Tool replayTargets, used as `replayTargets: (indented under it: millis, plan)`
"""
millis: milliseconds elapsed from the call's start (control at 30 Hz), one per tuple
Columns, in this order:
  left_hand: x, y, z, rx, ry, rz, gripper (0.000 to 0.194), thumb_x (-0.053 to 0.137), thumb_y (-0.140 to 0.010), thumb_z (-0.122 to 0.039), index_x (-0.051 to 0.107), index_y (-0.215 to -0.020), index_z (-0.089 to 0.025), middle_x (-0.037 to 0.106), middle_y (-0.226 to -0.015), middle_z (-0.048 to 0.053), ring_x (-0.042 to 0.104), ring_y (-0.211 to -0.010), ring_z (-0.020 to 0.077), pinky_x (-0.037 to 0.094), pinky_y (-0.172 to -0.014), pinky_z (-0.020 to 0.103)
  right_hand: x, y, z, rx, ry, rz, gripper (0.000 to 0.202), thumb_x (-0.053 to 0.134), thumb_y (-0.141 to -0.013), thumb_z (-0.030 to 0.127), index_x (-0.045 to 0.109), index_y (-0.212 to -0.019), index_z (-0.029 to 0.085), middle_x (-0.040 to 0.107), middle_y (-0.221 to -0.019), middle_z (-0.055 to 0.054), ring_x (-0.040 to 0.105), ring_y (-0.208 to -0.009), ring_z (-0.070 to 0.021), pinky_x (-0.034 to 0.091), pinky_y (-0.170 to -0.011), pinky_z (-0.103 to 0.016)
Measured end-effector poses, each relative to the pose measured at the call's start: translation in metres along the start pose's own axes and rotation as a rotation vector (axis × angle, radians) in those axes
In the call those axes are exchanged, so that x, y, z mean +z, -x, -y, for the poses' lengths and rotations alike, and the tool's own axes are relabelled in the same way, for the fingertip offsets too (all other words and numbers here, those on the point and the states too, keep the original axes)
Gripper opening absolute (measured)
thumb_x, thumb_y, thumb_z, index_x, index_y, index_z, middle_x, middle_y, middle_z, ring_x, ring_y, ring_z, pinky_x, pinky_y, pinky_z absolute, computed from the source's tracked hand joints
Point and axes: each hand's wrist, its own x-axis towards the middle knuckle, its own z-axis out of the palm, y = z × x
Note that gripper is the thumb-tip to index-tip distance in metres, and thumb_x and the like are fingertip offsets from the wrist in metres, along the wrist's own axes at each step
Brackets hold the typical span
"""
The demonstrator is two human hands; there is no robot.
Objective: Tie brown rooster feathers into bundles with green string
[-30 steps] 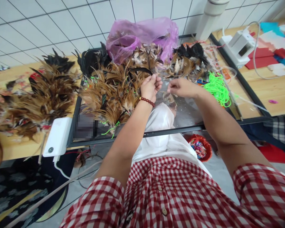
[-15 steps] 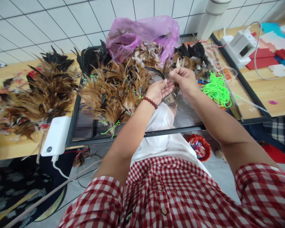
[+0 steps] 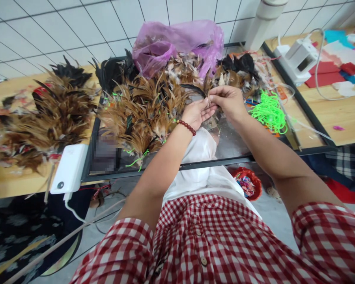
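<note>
My left hand [image 3: 197,112], with a beaded bracelet at the wrist, pinches the base of a dark feather [image 3: 192,87] between thumb and finger, its other fingers loosely curled. Touching it from the right, my right hand [image 3: 229,101] is closed in a pinch at the same spot; what its fingertips grip is too small to make out. Bunches of brown feathers [image 3: 148,106] lie in the black-framed tray [image 3: 215,162] to the left of my hands. Bright green cords [image 3: 269,112] sit to the right, near my right forearm.
A purple plastic bag [image 3: 154,43] stands behind the feathers. More feathers [image 3: 62,110] and a white power bank [image 3: 70,169] are at left. A white power strip [image 3: 296,65] and red paper pieces [image 3: 324,75] lie at right. A red basket [image 3: 256,185] is below the tray.
My right hand has moved slightly left and down, so its fingertips now meet those of my left hand. My left hand has hardly moved.
</note>
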Motion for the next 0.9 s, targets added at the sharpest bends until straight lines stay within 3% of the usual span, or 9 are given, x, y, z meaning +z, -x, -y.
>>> replayTargets:
  millis: [100, 267, 400, 567, 633, 733, 900]
  plan:
    - [0.001, 0.001, 0.002, 0.003, -0.016, 0.0, 0.024, 0.078, -0.091, -0.035, 0.072, -0.103, -0.015, 0.08, -0.09, 0.005, 0.078, -0.096, 0.0124, 0.059, -0.099, 0.026, 0.0, 0.001, -0.003, -0.07, 0.11, -0.008, 0.009, 0.079, -0.077, 0.028, 0.076, -0.083, 0.022, 0.076, -0.084, -0.003, 0.072, -0.08, -0.0205, 0.063, -0.081, -0.041]
    - [0.003, 0.002, 0.002, 0.046, -0.04, -0.056, 0.02, 0.08, -0.089, -0.032, 0.07, -0.091, -0.015, 0.071, -0.072, -0.001, 0.072, -0.072, 0.0068, 0.058, -0.079, 0.018, -0.003, 0.002, 0.005, -0.25, 0.386, 0.019, 0.01, 0.071, -0.084, 0.028, 0.079, -0.086, 0.023, 0.079, -0.095, -0.005, 0.073, -0.098, -0.0235, 0.058, -0.095, -0.042]
    - [0.001, 0.001, -0.003, 0.146, -0.014, -0.134, 0.018, 0.074, -0.095, -0.034, 0.069, -0.094, -0.017, 0.067, -0.07, -0.003, 0.067, -0.067, 0.004, 0.054, -0.071, 0.014, -0.019, 0.0, 0.024, -0.222, 0.558, 0.051, 0.02, 0.068, -0.087, 0.033, 0.081, -0.094, 0.02, 0.079, -0.094, -0.006, 0.07, -0.086, -0.0211, 0.054, -0.08, -0.036]
    - [-0.003, -0.002, -0.006, 0.234, 0.035, -0.192, 0.017, 0.07, -0.097, -0.035, 0.069, -0.098, -0.018, 0.07, -0.078, -0.002, 0.072, -0.078, 0.0059, 0.056, -0.077, 0.015, -0.037, -0.001, 0.042, 0.008, 1.018, 0.526, 0.027, 0.084, -0.072, 0.045, 0.079, -0.074, 0.018, 0.069, -0.066, -0.003, 0.065, -0.071, -0.0207, 0.041, -0.066, -0.033]
    - [-0.003, -0.003, -0.006, 0.233, 0.035, -0.207, 0.017, 0.07, -0.097, -0.035, 0.069, -0.098, -0.018, 0.071, -0.079, -0.002, 0.072, -0.081, 0.0065, 0.056, -0.077, 0.016, -0.036, -0.001, 0.043, 0.044, 1.07, 0.599, 0.023, 0.083, -0.073, 0.04, 0.077, -0.071, 0.018, 0.068, -0.063, -0.001, 0.064, -0.072, -0.0198, 0.039, -0.066, -0.032]
    - [-0.002, -0.004, -0.004, 0.22, 0.028, -0.216, 0.019, 0.072, -0.096, -0.037, 0.07, -0.1, -0.018, 0.071, -0.08, -0.001, 0.072, -0.077, 0.0063, 0.056, -0.075, 0.016, -0.031, -0.002, 0.038, 0.081, 0.938, 0.569, 0.021, 0.08, -0.076, 0.034, 0.071, -0.066, 0.018, 0.062, -0.058, 0.001, 0.061, -0.067, -0.0164, 0.039, -0.064, -0.03]
    - [-0.001, -0.005, -0.003, 0.214, -0.019, -0.208, 0.022, 0.073, -0.095, -0.039, 0.07, -0.1, -0.017, 0.073, -0.08, 0.0, 0.073, -0.077, 0.0066, 0.057, -0.075, 0.016, -0.024, -0.004, 0.029, 0.225, 0.22, 0.276, 0.034, 0.086, -0.076, 0.046, 0.062, -0.074, 0.022, 0.067, -0.068, -0.001, 0.061, -0.062, -0.0144, 0.047, -0.058, -0.029]
